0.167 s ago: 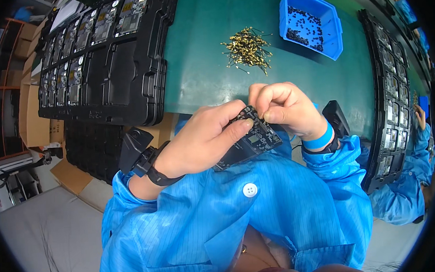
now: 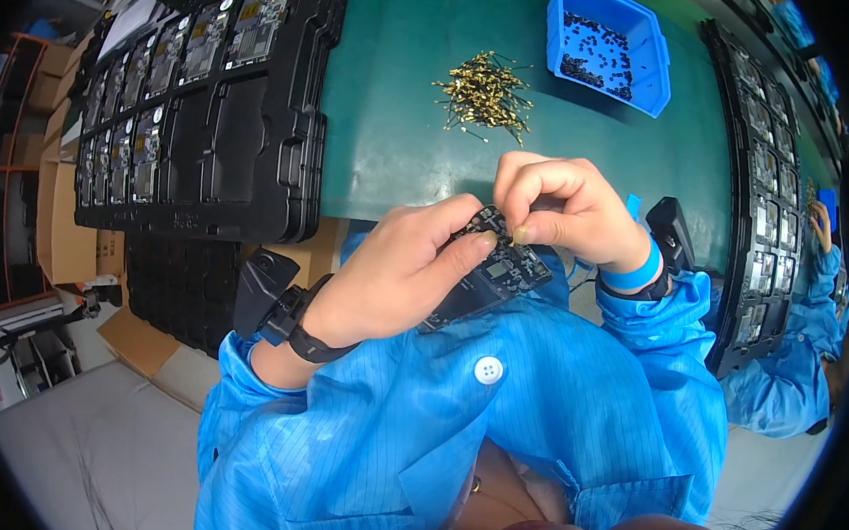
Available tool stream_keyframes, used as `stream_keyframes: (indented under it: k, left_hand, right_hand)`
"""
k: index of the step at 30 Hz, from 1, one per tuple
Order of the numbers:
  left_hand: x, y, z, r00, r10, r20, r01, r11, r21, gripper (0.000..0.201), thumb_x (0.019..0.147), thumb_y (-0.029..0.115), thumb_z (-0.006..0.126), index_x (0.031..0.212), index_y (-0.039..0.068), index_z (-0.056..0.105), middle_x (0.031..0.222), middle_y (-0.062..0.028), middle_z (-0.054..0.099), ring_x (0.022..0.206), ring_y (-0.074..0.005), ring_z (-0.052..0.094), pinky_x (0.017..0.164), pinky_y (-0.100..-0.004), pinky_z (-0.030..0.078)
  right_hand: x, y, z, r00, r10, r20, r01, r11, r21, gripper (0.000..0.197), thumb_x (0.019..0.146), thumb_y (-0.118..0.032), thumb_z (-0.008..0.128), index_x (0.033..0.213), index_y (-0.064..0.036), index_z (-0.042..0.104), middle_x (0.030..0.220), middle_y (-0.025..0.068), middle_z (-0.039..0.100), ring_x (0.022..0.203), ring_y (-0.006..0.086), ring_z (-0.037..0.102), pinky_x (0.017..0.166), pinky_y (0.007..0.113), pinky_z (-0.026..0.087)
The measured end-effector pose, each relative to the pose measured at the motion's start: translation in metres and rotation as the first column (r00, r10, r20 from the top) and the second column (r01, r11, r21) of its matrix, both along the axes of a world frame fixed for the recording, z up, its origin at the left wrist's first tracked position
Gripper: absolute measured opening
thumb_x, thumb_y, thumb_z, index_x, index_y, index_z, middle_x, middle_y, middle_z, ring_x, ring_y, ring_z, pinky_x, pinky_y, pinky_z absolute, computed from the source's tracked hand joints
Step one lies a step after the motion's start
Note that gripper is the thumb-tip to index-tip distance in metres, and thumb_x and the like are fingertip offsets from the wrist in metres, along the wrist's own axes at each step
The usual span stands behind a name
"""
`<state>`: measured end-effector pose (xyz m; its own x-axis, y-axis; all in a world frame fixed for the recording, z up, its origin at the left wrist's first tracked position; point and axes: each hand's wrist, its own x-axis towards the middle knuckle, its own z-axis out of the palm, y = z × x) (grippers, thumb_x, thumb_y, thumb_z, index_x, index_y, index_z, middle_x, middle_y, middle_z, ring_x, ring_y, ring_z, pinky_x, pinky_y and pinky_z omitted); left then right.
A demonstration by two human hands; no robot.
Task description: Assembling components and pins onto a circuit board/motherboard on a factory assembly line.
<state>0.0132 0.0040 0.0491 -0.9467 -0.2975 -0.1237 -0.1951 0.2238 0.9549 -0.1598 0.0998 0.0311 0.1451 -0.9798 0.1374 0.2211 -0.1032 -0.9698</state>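
I see one dark circuit board [image 2: 488, 276] held just off the near edge of the green surface [image 2: 396, 121], over the lap. Left hand [image 2: 396, 276] clamps it, thumb on top; right hand [image 2: 562, 208] pinches a small part against its upper edge. One blue bin [image 2: 610, 40] of black bits, one heap of gold pins [image 2: 482, 91], two black trays: left tray [image 2: 201, 113], right tray [image 2: 765, 186]. Open green room between trays.

One camera on my head looks steeply down, close over my hands and chest, facing the far green surface [image 2: 406, 120] (its wide lens bends straight edges near the rim).
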Motion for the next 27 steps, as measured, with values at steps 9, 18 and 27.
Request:
stream_keyframes:
  k: [9, 18, 27]
  left_hand:
    - [0.002, 0.006, 0.004, 0.997, 0.018, -0.080, -0.030, 0.989, -0.145, 0.021, 0.082, 0.017, 0.051, 0.074, 0.000, 0.042, 0.061, -0.0178, 0.046, 0.058, -0.0368, 0.047, 0.050, -0.0397, 0.033]
    - [0.005, 0.011, 0.011, 0.995, -0.001, -0.099, -0.028, 0.957, -0.290, 0.013, 0.079, 0.011, 0.053, 0.077, 0.000, 0.048, 0.064, -0.0174, 0.049, 0.059, -0.0358, 0.050, 0.051, -0.0370, 0.037]
    - [0.006, 0.015, 0.009, 0.989, -0.001, -0.146, -0.044, 0.950, -0.308, 0.016, 0.080, 0.014, 0.054, 0.075, 0.002, 0.044, 0.063, -0.0149, 0.050, 0.060, -0.0342, 0.051, 0.051, -0.0424, 0.038]
  right_hand:
    - [-0.001, 0.006, 0.025, 0.841, -0.179, -0.510, 0.042, 0.963, -0.268, 0.006, 0.074, -0.003, 0.060, 0.077, -0.0034, 0.056, 0.076, 0.0060, 0.051, 0.071, 0.0205, 0.052, 0.062, 0.029, 0.042]
    - [0.007, 0.019, 0.038, 0.532, -0.414, -0.738, -0.033, 0.861, -0.507, 0.014, 0.065, -0.008, 0.060, 0.077, -0.0021, 0.057, 0.075, 0.0078, 0.050, 0.066, 0.0234, 0.050, 0.059, 0.034, 0.041]
    - [0.011, 0.023, 0.037, 0.365, -0.568, -0.738, -0.147, 0.747, -0.648, 0.022, 0.058, -0.009, 0.058, 0.077, 0.0008, 0.060, 0.075, 0.0099, 0.054, 0.059, 0.0205, 0.049, 0.072, 0.038, 0.046]
